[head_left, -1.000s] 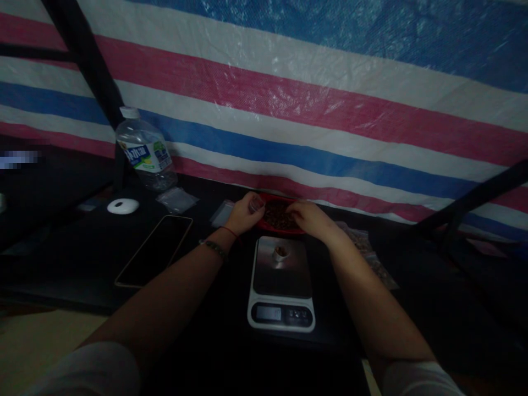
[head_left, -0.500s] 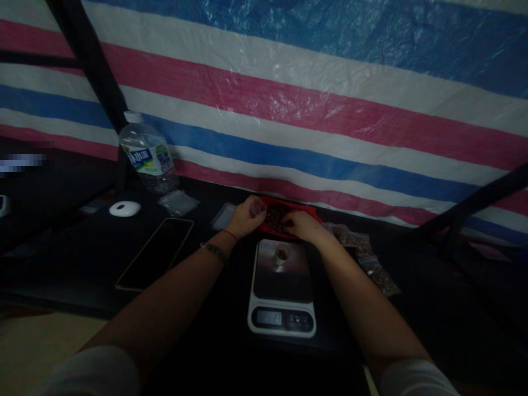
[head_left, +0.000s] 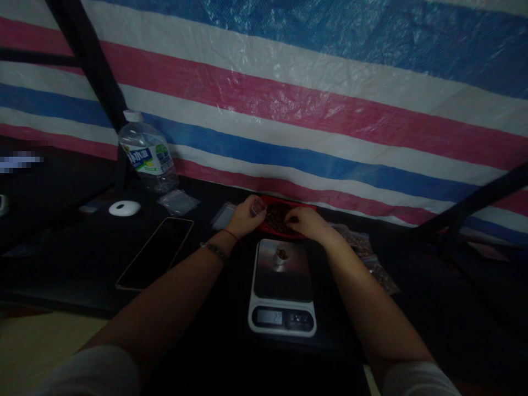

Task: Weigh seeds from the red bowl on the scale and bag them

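Note:
My left hand (head_left: 246, 216) is closed round a small clear cup (head_left: 258, 207) at the left edge of a red bag (head_left: 308, 208). Small dark brown pieces, like beans or nuts, lie in the bag (head_left: 277, 217). Over the bag's right side, the fingers of my right hand (head_left: 307, 223) are pinched together at the pieces; what they hold is too small to make out. Nearer to me stands a white kitchen scale (head_left: 282, 289) with a lit display. On its metal plate sits a small white cup (head_left: 282, 260) with brown pieces in it.
Filled clear bags (head_left: 358, 242) lie right of the red bag, partly behind my right forearm. Clear plastic bags (head_left: 181, 202), a phone (head_left: 155, 253), a white oval object (head_left: 124, 208) and a large bottle (head_left: 148, 159) are on the left. A striped tarp (head_left: 289, 110) hangs behind the black table.
My right hand has shifted slightly right at the red bag, its forearm now covering more of the filled bags. My left hand keeps the clear cup in place.

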Action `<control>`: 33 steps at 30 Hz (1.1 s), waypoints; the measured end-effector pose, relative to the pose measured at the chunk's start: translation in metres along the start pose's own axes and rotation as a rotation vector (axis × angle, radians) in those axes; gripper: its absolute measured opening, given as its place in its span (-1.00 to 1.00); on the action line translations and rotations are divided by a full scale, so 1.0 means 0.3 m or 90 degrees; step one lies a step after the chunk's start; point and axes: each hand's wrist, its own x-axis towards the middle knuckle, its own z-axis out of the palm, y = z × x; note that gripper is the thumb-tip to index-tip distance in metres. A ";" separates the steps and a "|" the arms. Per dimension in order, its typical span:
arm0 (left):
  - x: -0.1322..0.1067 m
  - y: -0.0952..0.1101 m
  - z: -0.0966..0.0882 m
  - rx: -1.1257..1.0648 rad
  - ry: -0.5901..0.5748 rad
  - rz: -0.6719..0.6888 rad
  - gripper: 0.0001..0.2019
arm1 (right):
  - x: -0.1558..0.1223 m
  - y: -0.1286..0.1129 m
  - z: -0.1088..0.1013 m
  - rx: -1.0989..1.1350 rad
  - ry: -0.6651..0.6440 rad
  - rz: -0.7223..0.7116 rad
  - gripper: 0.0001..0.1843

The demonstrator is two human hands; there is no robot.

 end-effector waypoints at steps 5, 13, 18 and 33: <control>0.000 0.000 -0.001 0.002 -0.010 -0.023 -0.77 | -0.058 -0.094 -0.094 0.066 -0.015 -0.069 -0.81; -0.002 0.001 -0.004 -0.011 -0.002 -0.005 -0.78 | -0.137 -0.231 -0.135 0.092 -0.128 -0.145 -0.84; -0.001 -0.002 -0.003 -0.011 0.009 0.004 -0.78 | -0.142 -0.239 -0.121 0.063 -0.147 -0.158 -0.85; 0.000 -0.010 -0.002 -0.001 0.008 0.020 -0.77 | -0.154 -0.244 -0.136 0.049 -0.125 -0.167 -0.81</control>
